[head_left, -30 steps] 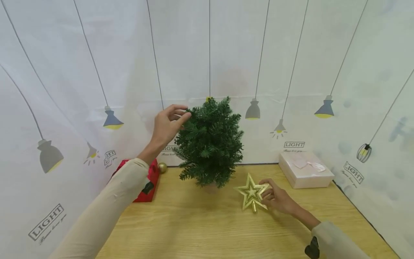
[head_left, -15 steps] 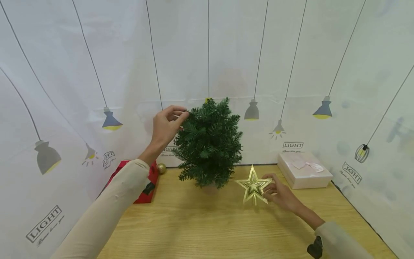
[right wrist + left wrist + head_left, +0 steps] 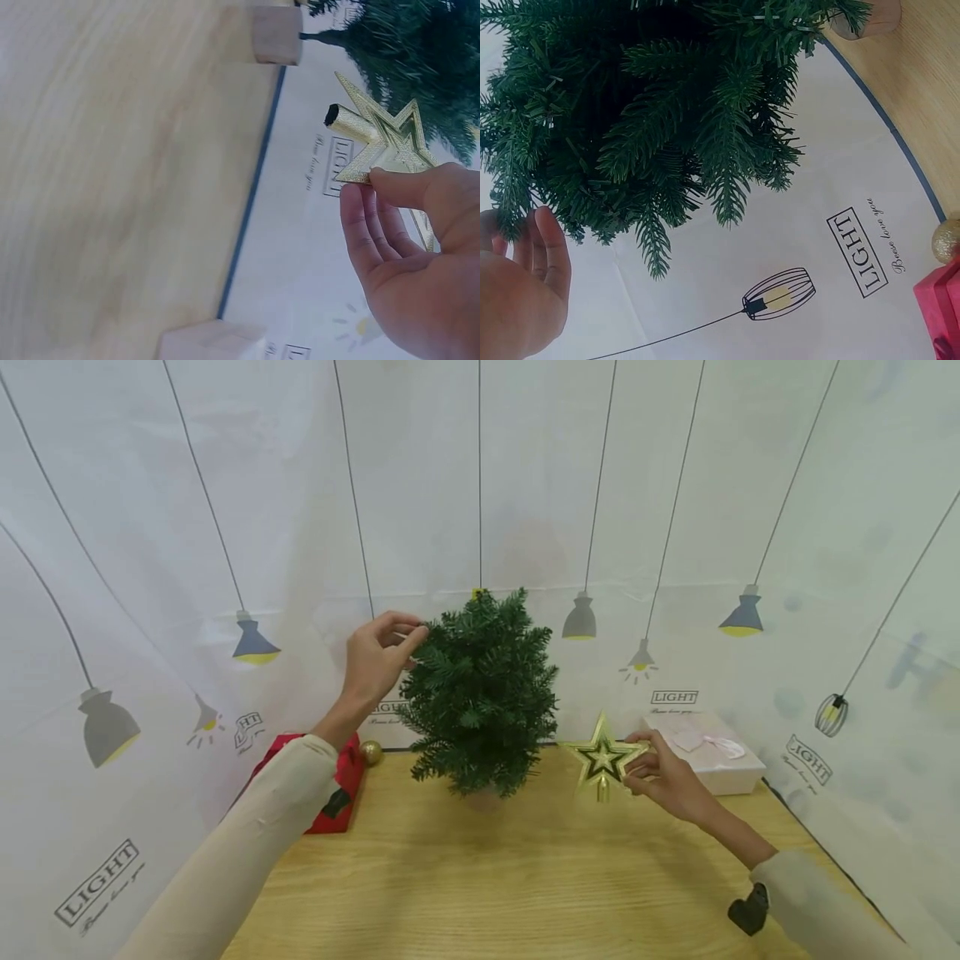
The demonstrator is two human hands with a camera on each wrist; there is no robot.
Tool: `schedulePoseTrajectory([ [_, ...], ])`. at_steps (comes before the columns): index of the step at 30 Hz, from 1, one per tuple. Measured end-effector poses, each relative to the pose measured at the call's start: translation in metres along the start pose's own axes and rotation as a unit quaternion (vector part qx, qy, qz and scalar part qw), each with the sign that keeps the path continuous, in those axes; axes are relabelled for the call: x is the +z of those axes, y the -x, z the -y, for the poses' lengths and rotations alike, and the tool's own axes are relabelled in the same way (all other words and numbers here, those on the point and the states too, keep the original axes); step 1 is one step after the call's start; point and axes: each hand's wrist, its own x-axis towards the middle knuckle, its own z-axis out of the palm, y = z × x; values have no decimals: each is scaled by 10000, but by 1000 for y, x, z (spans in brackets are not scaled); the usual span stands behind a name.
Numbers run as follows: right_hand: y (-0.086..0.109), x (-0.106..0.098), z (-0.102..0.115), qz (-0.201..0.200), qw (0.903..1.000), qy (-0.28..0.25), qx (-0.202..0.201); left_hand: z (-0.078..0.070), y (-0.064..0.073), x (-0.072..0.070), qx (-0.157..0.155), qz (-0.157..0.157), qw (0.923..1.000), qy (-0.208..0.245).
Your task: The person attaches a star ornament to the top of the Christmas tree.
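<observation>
A small green artificial Christmas tree (image 3: 483,693) stands on the wooden table, its round base (image 3: 277,35) showing in the right wrist view. My left hand (image 3: 375,660) pinches a branch tip (image 3: 514,199) at the tree's upper left between thumb and fingers. To the right of the tree, above the table, my right hand (image 3: 667,777) holds a gold star tree topper (image 3: 602,758) by its right points. The thumb lies on one face of the star, with fingers behind. The topper's hollow tube (image 3: 351,122) points down in the head view.
Behind the left forearm sits a red gift box (image 3: 330,810), with a gold ball (image 3: 371,752) beside it. A pale pink box with a bow (image 3: 723,760) lies at the back right. The printed wall covering (image 3: 285,527) rises along the table's back edge (image 3: 255,195).
My right hand has lifted the star topper upward and slightly right, and the star has turned more upright. My left hand stays at the same branch.
</observation>
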Motion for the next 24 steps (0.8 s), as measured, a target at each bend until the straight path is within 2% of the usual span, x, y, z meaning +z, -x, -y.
schedulePoseTrajectory([
  [6,-11,-19,8,-6,9999,22,146,1,0,1,31,2,10000,39],
  [24,-54,-64,58,-245,9989,358,-172,1,2,1,170,-52,9998,62],
])
